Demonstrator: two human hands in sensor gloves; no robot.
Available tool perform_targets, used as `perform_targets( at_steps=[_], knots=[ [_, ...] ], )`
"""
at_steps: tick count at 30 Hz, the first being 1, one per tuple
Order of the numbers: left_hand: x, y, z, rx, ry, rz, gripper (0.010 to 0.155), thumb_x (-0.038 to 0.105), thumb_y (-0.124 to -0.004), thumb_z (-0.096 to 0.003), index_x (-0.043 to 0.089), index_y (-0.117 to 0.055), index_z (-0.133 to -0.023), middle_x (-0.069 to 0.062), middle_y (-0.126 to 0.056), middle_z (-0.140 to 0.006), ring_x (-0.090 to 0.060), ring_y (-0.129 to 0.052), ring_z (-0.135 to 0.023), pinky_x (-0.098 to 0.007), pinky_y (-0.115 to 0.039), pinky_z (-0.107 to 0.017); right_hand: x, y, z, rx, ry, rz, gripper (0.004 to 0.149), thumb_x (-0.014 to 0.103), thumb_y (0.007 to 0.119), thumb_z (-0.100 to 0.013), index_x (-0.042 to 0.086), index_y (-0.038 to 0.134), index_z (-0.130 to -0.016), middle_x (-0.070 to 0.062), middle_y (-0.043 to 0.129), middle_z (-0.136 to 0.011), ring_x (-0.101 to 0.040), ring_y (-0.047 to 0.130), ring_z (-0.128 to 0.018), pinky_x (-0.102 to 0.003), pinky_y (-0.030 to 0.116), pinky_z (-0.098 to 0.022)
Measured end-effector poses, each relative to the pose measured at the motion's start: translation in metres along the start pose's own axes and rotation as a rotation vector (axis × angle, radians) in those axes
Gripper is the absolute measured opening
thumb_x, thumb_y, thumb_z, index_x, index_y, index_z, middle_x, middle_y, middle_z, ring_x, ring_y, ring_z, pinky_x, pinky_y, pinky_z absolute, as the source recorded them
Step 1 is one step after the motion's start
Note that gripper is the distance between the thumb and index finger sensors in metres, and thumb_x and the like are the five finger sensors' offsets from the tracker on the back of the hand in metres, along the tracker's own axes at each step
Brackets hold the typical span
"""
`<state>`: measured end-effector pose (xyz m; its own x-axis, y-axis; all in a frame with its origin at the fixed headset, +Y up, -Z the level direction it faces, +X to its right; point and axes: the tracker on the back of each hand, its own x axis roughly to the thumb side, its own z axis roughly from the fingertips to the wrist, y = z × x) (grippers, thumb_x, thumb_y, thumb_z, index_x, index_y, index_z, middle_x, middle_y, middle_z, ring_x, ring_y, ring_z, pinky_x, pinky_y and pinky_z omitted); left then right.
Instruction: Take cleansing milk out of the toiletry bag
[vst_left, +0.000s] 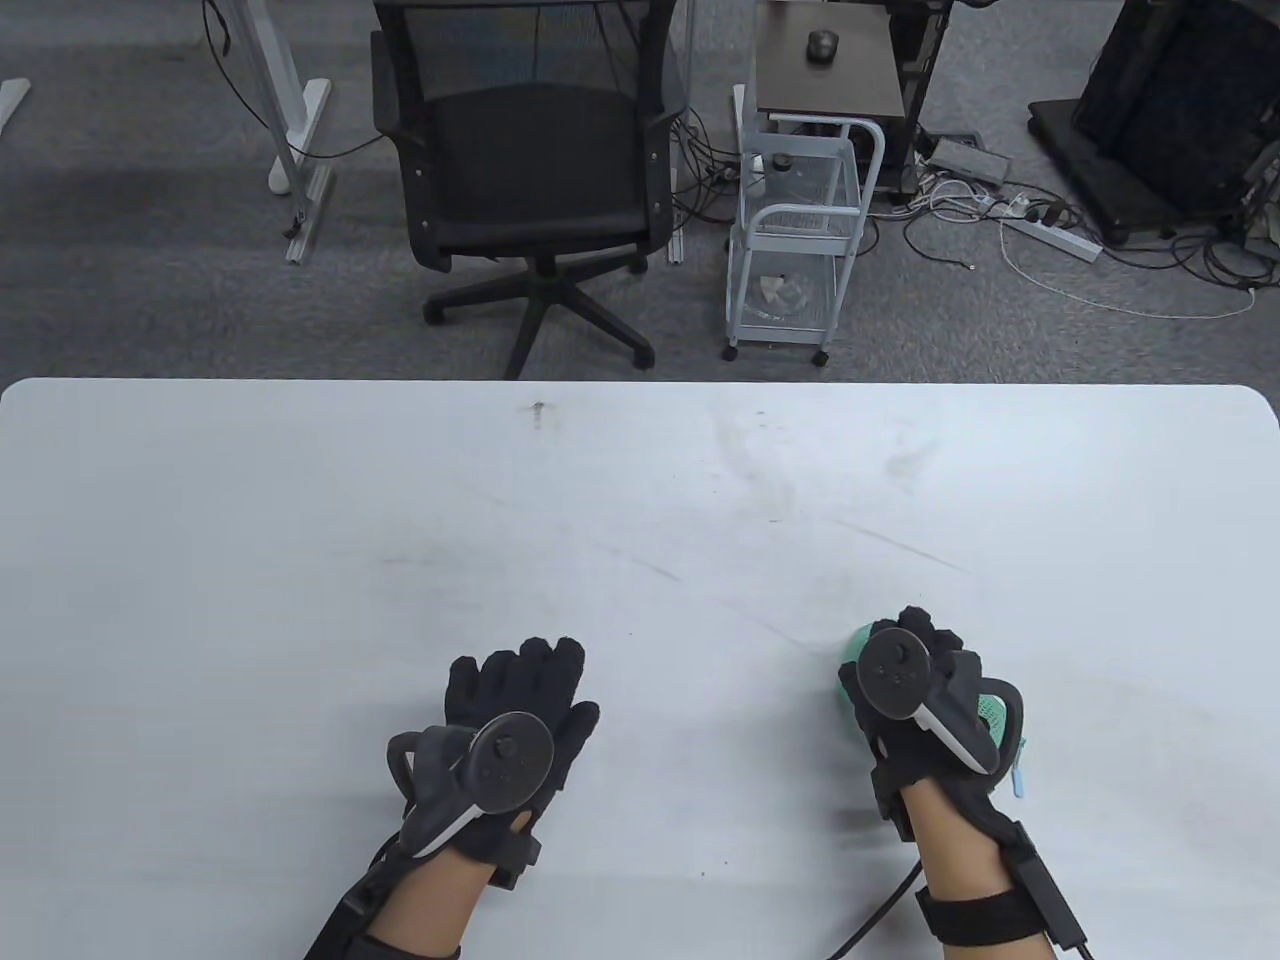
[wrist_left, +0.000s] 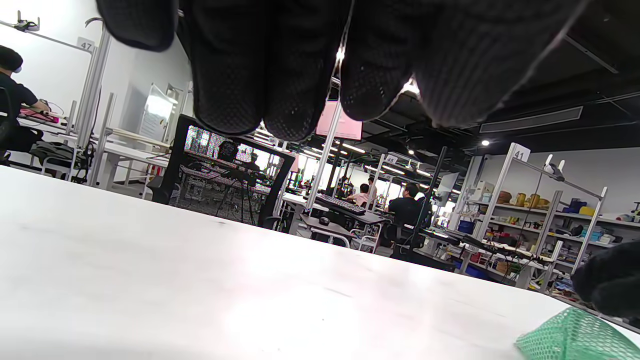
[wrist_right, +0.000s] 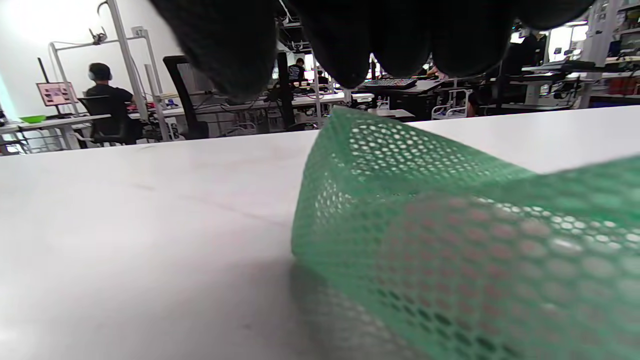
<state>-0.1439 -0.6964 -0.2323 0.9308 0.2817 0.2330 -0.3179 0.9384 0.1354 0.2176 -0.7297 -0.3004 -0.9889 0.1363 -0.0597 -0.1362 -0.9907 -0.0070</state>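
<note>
The right hand (vst_left: 915, 690) lies over the green mesh fabric toiletry bag (wrist_right: 450, 240) at the lower right of the table view, fingers draped on it, though a firm grip cannot be told. The left hand (vst_left: 515, 730) rests flat and spread on the white bench (vst_left: 640, 520), lower centre, holding nothing. The cleansing milk is not visible, presumably inside the bag, so the task seems at its start: next the bag must be steadied and opened.

Green mesh toiletry bag (wrist_right: 450, 240), white table (vst_left: 640, 520)
</note>
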Motion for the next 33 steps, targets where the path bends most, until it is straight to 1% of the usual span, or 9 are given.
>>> perform_targets(
  at_steps=[3,9,13,15,18,23,26,33],
  knots=[
    [0.001,-0.002,-0.001,-0.012,0.001,-0.001,0.062,0.051,-0.085,-0.0502,0.026,-0.075,-0.106,-0.014,-0.084,-0.110,-0.046,-0.086,-0.095,-0.069,-0.055,-0.073,-0.002,0.006,-0.004,0.008,0.044,0.023,0.063,0.039,0.084,-0.056,-0.006,0.075,-0.099,-0.037,0.063,-0.111,-0.071,0.066,-0.088,-0.077,0.054,-0.062],
    [0.003,-0.005,-0.001,-0.028,-0.006,-0.008,0.062,0.051,-0.085,-0.0502,0.026,-0.075,-0.106,-0.014,-0.084,-0.110,-0.046,-0.086,-0.095,-0.069,-0.055,-0.073,-0.001,0.018,-0.009,0.044,0.073,0.044,0.064,0.042,0.084,-0.056,-0.009,0.079,-0.094,-0.037,0.065,-0.110,-0.071,0.068,-0.087,-0.077,0.055,-0.061],
    [0.003,-0.005,-0.001,-0.031,-0.008,-0.008,0.062,0.051,-0.085,-0.0502,0.026,-0.075,-0.106,-0.014,-0.084,-0.110,-0.046,-0.086,-0.095,-0.069,-0.055,-0.073,0.002,0.025,-0.011,0.057,0.076,0.090,0.061,0.040,0.086,-0.055,-0.009,0.081,-0.092,-0.036,0.067,-0.109,-0.070,0.069,-0.086,-0.077,0.056,-0.061],
    [0.003,-0.005,-0.001,-0.031,-0.007,-0.009,0.062,0.051,-0.084,-0.0503,0.026,-0.075,-0.106,-0.014,-0.084,-0.110,-0.046,-0.086,-0.095,-0.069,-0.055,-0.073,0.003,0.028,-0.013,0.075,0.076,0.102,0.057,0.036,0.088,-0.055,-0.008,0.082,-0.091,-0.035,0.068,-0.109,-0.069,0.070,-0.086,-0.077,0.057,-0.061],
    [0.003,-0.005,-0.002,-0.032,-0.005,-0.006,0.062,0.051,-0.084,-0.0503,0.026,-0.075,-0.106,-0.014,-0.084,-0.110,-0.046,-0.086,-0.095,-0.069,-0.055,-0.073,0.005,0.030,-0.013,0.055,0.066,0.123,0.050,0.029,0.089,-0.054,-0.007,0.085,-0.088,-0.033,0.071,-0.108,-0.068,0.072,-0.086,-0.076,0.058,-0.061],
    [0.003,-0.005,-0.002,-0.032,-0.005,-0.005,0.062,0.051,-0.084,-0.0504,0.026,-0.075,-0.106,-0.014,-0.084,-0.110,-0.046,-0.086,-0.095,-0.069,-0.055,-0.073,0.006,0.030,-0.013,0.028,0.054,0.126,0.041,0.022,0.090,-0.053,-0.005,0.087,-0.085,-0.030,0.074,-0.107,-0.066,0.074,-0.086,-0.075,0.059,-0.061],
    [0.003,-0.005,-0.002,-0.032,-0.005,-0.005,0.062,0.051,-0.084,-0.0504,0.026,-0.075,-0.106,-0.014,-0.084,-0.109,-0.046,-0.087,-0.094,-0.069,-0.055,-0.073,0.006,0.030,-0.013,0.013,0.040,0.120,0.037,0.020,0.090,-0.053,-0.003,0.090,-0.082,-0.028,0.077,-0.106,-0.065,0.076,-0.086,-0.075,0.060,-0.062],
    [0.002,-0.005,-0.002,-0.030,-0.004,-0.002,0.062,0.051,-0.084,-0.0503,0.026,-0.075,-0.106,-0.014,-0.085,-0.109,-0.046,-0.087,-0.094,-0.068,-0.055,-0.073,0.012,0.021,-0.008,-0.056,-0.022,0.129,0.036,0.019,0.091,-0.052,-0.002,0.092,-0.080,-0.026,0.080,-0.104,-0.063,0.078,-0.086,-0.074,0.060,-0.062]
  ],
)
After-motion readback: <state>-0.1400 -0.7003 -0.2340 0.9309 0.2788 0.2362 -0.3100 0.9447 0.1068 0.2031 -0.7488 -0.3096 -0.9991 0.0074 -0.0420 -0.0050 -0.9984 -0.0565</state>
